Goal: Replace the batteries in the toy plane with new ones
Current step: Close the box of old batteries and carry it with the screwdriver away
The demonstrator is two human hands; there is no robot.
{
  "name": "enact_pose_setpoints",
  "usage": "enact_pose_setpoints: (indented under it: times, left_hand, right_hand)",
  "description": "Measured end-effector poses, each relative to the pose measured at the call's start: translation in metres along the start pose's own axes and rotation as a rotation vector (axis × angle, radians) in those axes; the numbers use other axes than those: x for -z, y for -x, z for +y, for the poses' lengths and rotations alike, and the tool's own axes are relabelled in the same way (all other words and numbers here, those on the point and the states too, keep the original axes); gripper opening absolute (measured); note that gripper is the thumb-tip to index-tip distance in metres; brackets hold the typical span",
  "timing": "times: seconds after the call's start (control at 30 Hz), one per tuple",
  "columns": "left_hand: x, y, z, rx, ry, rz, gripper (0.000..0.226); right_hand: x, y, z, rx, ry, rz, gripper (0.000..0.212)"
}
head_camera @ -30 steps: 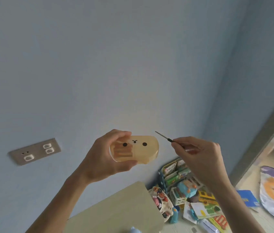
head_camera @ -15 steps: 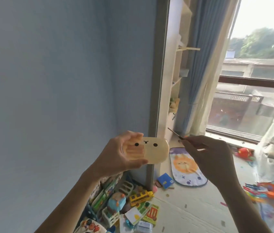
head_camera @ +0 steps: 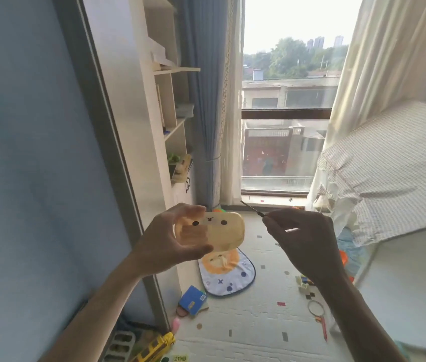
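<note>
Left hand: the left hand [head_camera: 172, 239] was up in the air over the floor [head_camera: 248, 325], fingers curled over the top and thumb underneath, gripping the left end of the yellow toy [head_camera: 227, 228].
Yellow toy: rounded, see-through yellow plastic with a little face on it (two black dot eyes and a tiny mouth). It lay roughly level, and you could see the fingers right through it. It wasn't resting on anything, just held.
Right hand: the right hand [head_camera: 303, 239] was also raised, level with the toy and off to its right, with fingers curled in and pinching a thin screwdriver [head_camera: 252, 209].
Screwdriver: the shaft poked up and left out of the fingers, tip aimed toward the toy. There was a clear gap between them, not touching.
Floor, middle: a lion mat [head_camera: 229, 278] lay flat right under the toy.
Floor, left edge: a blue book [head_camera: 192, 300] sat just beside the grey door frame [head_camera: 118, 178], near the lion mat.
Floor, near-left corner: a yellow bus [head_camera: 154, 351] was in a pile of toys I couldn't make out.
Floor, right edge: what looked like scissors [head_camera: 318, 319] sat by the white bed side, with small bits near them that were too small to tell.
Background: shelves [head_camera: 170, 100], a blue curtain [head_camera: 206, 100], a window [head_camera: 285, 100] and a checked cloth [head_camera: 389, 165] on the right.
</note>
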State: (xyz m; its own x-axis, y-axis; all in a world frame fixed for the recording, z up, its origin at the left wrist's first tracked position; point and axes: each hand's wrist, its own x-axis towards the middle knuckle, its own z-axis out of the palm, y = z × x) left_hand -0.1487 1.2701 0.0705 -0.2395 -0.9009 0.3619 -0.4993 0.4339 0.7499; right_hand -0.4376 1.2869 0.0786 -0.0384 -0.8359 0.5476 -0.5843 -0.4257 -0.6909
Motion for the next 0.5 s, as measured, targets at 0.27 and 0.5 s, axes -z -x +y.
enact_pose_setpoints:
  times: [0.27, 0.5]
  left_hand:
    - [-0.046, -0.207, -0.066, -0.108, 0.017, -0.047, 0.077]
    - [-0.062, -0.389, -0.111, -0.179, 0.016, -0.059, 0.077]
  right_hand:
    - [-0.017, -0.163, 0.099, -0.064, 0.094, 0.067, 0.012]
    - [-0.037, -0.313, 0.188, -0.081, 0.093, 0.081, 0.011]
